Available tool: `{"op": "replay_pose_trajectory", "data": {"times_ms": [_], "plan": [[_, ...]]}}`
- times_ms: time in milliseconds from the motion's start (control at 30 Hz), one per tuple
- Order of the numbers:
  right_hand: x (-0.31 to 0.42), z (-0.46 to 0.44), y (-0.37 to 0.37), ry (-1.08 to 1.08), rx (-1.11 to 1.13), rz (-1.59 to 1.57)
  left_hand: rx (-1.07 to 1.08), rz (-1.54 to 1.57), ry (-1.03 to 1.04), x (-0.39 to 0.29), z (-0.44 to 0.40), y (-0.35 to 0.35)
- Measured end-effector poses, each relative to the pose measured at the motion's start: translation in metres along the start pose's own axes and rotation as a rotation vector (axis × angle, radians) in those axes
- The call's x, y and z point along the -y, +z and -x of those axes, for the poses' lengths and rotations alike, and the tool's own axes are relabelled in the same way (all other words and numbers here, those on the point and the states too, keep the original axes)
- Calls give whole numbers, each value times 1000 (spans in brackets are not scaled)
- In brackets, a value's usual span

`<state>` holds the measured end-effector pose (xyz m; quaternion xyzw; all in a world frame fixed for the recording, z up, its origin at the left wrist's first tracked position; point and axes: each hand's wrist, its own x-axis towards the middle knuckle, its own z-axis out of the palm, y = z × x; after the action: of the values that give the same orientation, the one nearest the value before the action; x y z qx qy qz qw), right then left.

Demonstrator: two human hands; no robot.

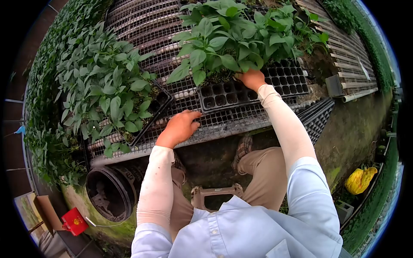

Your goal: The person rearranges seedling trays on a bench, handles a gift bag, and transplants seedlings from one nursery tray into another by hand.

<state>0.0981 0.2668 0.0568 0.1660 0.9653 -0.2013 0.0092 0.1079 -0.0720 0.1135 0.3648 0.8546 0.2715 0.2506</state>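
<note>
Head view: at the right hand (251, 79), the fingertips are being hidden by foliage, so whether anything is being pinched cannot be told; the wrist is being angled low, probably so stem bases can be reached beneath the leaves. The seedlings (215, 45) are being borne from 9 to 1 o'clock of it, the black cell tray (232, 104) being seen toward 8 and supported by the mesh bench (241, 118). Toward 8, farther out, the left hand (176, 129) is being held loosely spread beside the tray's near edge, seemingly for balance. Leafy plants (105, 81) are being held in another tray at its 10 o'clock.
</note>
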Motion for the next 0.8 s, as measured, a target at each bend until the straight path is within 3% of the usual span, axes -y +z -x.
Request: {"op": "replay_pose_trajectory", "data": {"times_ms": [100, 200, 467, 567, 667, 733, 800], "plan": [[-27, 3, 0, -151, -147, -89, 4, -12, -9, 4, 4, 0], [-38, 2, -6, -41, -290, -127, -17, -8, 2, 10, 6, -1], [-21, 7, 2, 46, -153, -98, -16, -36, -26, 16, 12, -8], [-20, 12, 20, -68, -396, 115, -51, -38, -40, 29, 18, -14], [-22, 12, 18, -52, -337, 72, -101, -53, -107, 59, 27, -15], [-34, 17, 30, -70, -431, -106, -140, -37, -144, 73, 39, -19], [-19, 42, 33, -68, -489, -241, 70, -35, -367, 89, 52, -26]]}}
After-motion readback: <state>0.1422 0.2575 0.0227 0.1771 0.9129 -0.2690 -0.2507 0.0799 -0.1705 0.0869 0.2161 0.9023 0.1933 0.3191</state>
